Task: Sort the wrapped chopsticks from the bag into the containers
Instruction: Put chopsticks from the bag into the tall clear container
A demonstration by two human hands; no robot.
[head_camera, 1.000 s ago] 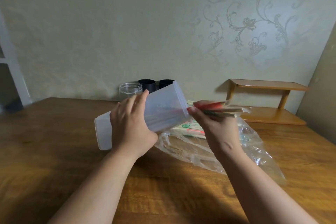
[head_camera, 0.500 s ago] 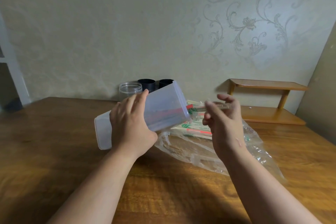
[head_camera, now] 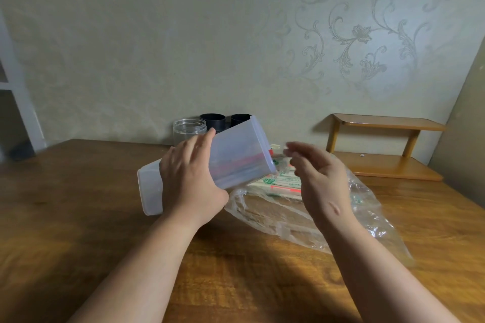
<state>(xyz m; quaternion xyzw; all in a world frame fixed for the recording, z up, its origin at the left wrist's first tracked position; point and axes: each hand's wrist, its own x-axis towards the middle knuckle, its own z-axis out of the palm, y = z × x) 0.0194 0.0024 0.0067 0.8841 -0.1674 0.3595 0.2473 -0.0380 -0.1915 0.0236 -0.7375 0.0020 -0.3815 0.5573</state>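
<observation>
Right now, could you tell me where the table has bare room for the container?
Bare wood lies left of the left hand and frosted container, and along the table near edge between the forearms. Crowded: the plastic bag of chopsticks by the right hand, and the clear jar and black cups at the wall.

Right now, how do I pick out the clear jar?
Go to the far edge of the wooden table, at the wall. Behind the frosted container that the left hand holds, the clear jar stands leftmost of three, the only see-through one beside two black cups.
</observation>
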